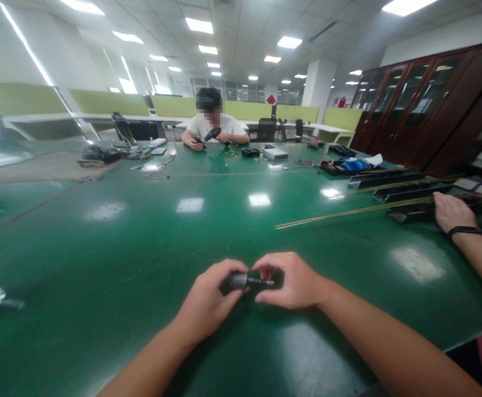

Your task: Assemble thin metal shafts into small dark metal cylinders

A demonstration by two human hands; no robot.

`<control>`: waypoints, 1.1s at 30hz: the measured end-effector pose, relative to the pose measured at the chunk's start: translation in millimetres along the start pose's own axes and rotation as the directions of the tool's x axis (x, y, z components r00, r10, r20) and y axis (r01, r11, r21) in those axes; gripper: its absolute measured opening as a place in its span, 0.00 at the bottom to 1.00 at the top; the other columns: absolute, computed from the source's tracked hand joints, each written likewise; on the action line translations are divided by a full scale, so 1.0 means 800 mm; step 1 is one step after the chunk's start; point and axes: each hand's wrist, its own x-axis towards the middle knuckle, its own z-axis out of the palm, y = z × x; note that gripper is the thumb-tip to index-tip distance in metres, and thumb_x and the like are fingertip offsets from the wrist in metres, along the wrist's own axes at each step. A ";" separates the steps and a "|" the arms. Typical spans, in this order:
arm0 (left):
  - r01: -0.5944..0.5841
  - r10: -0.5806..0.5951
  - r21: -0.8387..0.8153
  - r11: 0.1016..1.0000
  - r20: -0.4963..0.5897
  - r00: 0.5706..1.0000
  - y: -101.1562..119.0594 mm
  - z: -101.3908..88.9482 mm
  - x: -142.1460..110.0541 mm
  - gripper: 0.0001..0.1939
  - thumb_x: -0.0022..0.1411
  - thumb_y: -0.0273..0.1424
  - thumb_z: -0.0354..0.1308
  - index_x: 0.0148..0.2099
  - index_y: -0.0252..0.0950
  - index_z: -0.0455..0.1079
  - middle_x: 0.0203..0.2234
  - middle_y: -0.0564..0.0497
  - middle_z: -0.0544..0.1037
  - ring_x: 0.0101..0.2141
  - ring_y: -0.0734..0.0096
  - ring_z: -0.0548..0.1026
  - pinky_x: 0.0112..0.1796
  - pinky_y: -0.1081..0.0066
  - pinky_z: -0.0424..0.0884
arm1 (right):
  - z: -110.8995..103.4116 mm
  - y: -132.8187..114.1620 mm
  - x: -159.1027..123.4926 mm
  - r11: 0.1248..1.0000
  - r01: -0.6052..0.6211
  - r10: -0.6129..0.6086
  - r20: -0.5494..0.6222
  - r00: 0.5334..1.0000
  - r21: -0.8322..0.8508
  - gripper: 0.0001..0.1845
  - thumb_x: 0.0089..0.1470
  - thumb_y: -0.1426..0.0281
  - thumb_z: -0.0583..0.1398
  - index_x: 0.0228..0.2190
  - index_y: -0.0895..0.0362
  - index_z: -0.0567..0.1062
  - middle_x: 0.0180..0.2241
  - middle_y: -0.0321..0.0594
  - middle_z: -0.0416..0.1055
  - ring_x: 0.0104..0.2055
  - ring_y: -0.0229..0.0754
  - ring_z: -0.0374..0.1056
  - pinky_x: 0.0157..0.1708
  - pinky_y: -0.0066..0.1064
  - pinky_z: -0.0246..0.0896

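Note:
My left hand [212, 295] grips the thick grey end of a small dark cylindrical part [240, 280] between thumb and fingers. From it a thin black shaft [261, 282] with a paler tip points right, just above the green tabletop. My right hand [293, 280] curves around that tip, thumb and fingers apart, and a gap shows between them and the shaft. Whether a hidden fingertip touches it, I cannot tell. The part's exact kind is too small and blurred to name.
Across the green table [162, 237] a person [216, 127] holds a dark power tool [213, 133]. At right, another person's hand [454, 212] rests on a black channel [414, 210] beside long thin rods [327, 218]. A cluttered tool tray [348, 165] lies behind.

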 end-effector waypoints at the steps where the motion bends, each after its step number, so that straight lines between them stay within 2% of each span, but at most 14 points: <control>1: 0.002 -0.002 -0.012 1.000 -0.004 1.000 0.000 0.000 0.000 0.09 0.60 0.28 0.57 0.44 0.40 0.70 0.39 0.51 0.76 0.40 0.68 0.75 0.43 0.69 0.69 | 0.000 0.000 0.000 1.000 -0.001 0.001 -0.001 1.000 -0.002 0.22 0.44 0.61 0.70 0.41 0.55 0.75 0.33 0.37 0.76 0.33 0.40 0.71 0.36 0.29 0.64; 5: 0.016 -0.017 -0.038 0.999 -0.019 1.000 0.000 -0.001 0.000 0.07 0.60 0.30 0.60 0.42 0.39 0.69 0.38 0.52 0.76 0.39 0.69 0.75 0.42 0.70 0.69 | -0.001 -0.001 0.000 1.000 -0.001 0.001 0.004 1.000 -0.010 0.22 0.44 0.61 0.70 0.41 0.55 0.75 0.34 0.38 0.76 0.34 0.40 0.71 0.37 0.30 0.64; 10: 0.089 -0.089 0.006 0.996 -0.015 0.996 0.000 -0.001 -0.001 0.13 0.57 0.36 0.65 0.43 0.40 0.70 0.36 0.53 0.77 0.36 0.67 0.76 0.39 0.69 0.70 | -0.002 -0.002 0.000 1.000 -0.029 0.029 0.002 1.000 0.009 0.26 0.44 0.60 0.69 0.45 0.55 0.74 0.36 0.39 0.76 0.35 0.42 0.73 0.38 0.31 0.65; 16: 0.167 -0.166 -0.090 0.982 0.014 0.986 0.002 0.000 0.000 0.15 0.64 0.40 0.58 0.50 0.40 0.64 0.42 0.51 0.77 0.42 0.66 0.76 0.43 0.69 0.71 | 0.002 0.003 0.000 0.995 -0.095 0.095 0.011 0.995 0.042 0.35 0.44 0.60 0.70 0.53 0.54 0.69 0.32 0.36 0.75 0.31 0.39 0.71 0.35 0.30 0.64; 19: 0.190 -0.186 -0.130 0.973 0.044 0.982 0.004 0.000 0.000 0.15 0.67 0.41 0.52 0.52 0.40 0.62 0.42 0.50 0.77 0.42 0.67 0.76 0.42 0.69 0.71 | 0.003 0.005 -0.001 0.993 -0.107 0.106 0.029 0.994 0.042 0.36 0.44 0.60 0.70 0.54 0.54 0.68 0.32 0.35 0.75 0.30 0.38 0.71 0.34 0.30 0.64; 25: 0.209 -0.199 -0.135 0.968 0.087 0.976 0.005 0.002 0.000 0.16 0.68 0.41 0.50 0.53 0.40 0.60 0.42 0.49 0.76 0.41 0.67 0.75 0.43 0.68 0.70 | 0.003 0.006 -0.001 0.992 -0.114 0.112 0.044 0.993 0.047 0.36 0.46 0.60 0.69 0.54 0.55 0.68 0.33 0.36 0.76 0.31 0.38 0.71 0.34 0.30 0.64; 33: 0.129 -0.128 -0.024 0.991 0.055 0.990 0.002 0.003 0.000 0.12 0.62 0.34 0.60 0.47 0.41 0.66 0.38 0.53 0.74 0.37 0.69 0.73 0.40 0.70 0.67 | 0.001 0.001 -0.001 0.996 -0.083 0.083 0.006 0.997 0.012 0.31 0.45 0.61 0.69 0.50 0.55 0.71 0.35 0.37 0.75 0.33 0.40 0.71 0.36 0.30 0.64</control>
